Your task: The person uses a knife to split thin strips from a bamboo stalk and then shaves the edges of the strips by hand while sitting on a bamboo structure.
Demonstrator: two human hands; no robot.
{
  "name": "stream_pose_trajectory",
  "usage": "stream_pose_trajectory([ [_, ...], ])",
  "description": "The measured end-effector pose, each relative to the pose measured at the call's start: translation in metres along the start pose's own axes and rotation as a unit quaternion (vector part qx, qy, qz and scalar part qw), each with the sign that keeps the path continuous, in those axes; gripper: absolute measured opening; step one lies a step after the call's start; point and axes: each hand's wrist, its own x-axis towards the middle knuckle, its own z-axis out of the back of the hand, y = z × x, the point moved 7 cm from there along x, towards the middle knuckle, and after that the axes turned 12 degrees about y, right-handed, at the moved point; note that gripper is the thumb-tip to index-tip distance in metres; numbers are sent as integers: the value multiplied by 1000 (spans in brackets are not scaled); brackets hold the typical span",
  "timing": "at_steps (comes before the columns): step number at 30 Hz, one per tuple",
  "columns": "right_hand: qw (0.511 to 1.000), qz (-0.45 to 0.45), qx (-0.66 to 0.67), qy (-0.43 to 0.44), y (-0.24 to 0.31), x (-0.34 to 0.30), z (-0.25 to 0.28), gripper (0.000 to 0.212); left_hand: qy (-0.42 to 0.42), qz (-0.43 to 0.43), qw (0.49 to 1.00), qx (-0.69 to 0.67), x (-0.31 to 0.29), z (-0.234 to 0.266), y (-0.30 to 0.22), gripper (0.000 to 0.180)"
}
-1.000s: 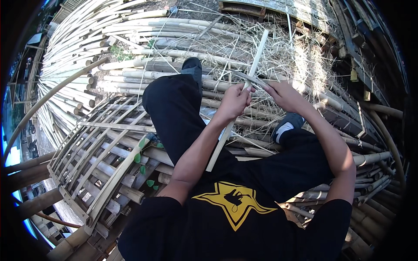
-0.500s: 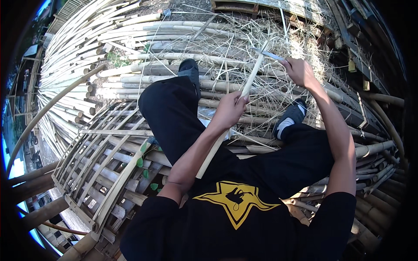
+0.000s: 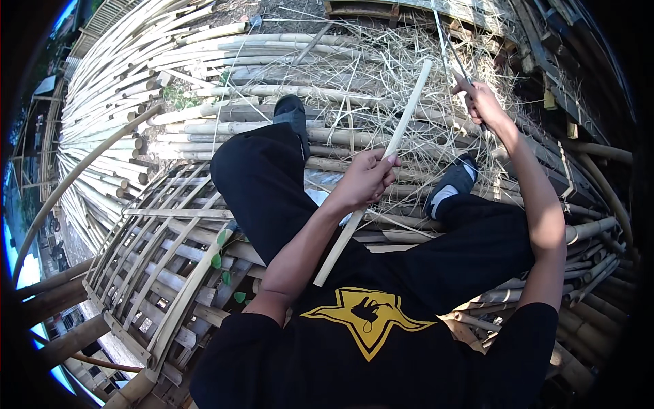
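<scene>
My left hand [image 3: 368, 180] is closed around the middle of a long pale bamboo strip [image 3: 411, 105]. The strip slants from my lap up to the far right, and its far end stands free above the shavings. Off to the right, my right hand [image 3: 485, 105] grips a knife [image 3: 456, 58], its thin dark blade seen nearly edge-on and pointing away from me. A dark handle end shows below the fingers. Blade and strip are apart. Thin bamboo shavings [image 3: 381, 75] lie scattered beneath both hands.
Bamboo poles [image 3: 225, 92] lie in rows under and ahead of my feet, with a bigger stack at the left. A woven bamboo lattice [image 3: 160, 252] rests beside my left leg. Wooden slats [image 3: 558, 82] stand at the far right. More poles lie at the lower right.
The knife has come off the strip's far end, swinging right and turning to point away. My right hand has shifted slightly right and its index finger extends. The strip's far end has tipped slightly right.
</scene>
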Motion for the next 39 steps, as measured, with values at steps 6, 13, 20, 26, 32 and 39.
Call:
stream_pose_trajectory([
  [6,998,19,58,-23,14,17,-57,35,57,7,998,25,9,-13,4,32],
  [13,988,0,135,71,24,7,-88,32,0,-67,997,-34,26,-9,-17,35],
  [20,891,94,-444,17,43,-7,-82,50,-45,-101,994,-6,36,21,-24,28],
  [26,910,106,-400,29,37,-12,-82,47,-41,-129,990,33,39,41,-61,33],
  [32,896,138,-420,37,49,-20,-96,42,-16,-88,994,55,33,29,-54,23],
  [39,861,215,-458,56,25,-33,-117,37,-15,-47,999,4,10,14,-16,18],
])
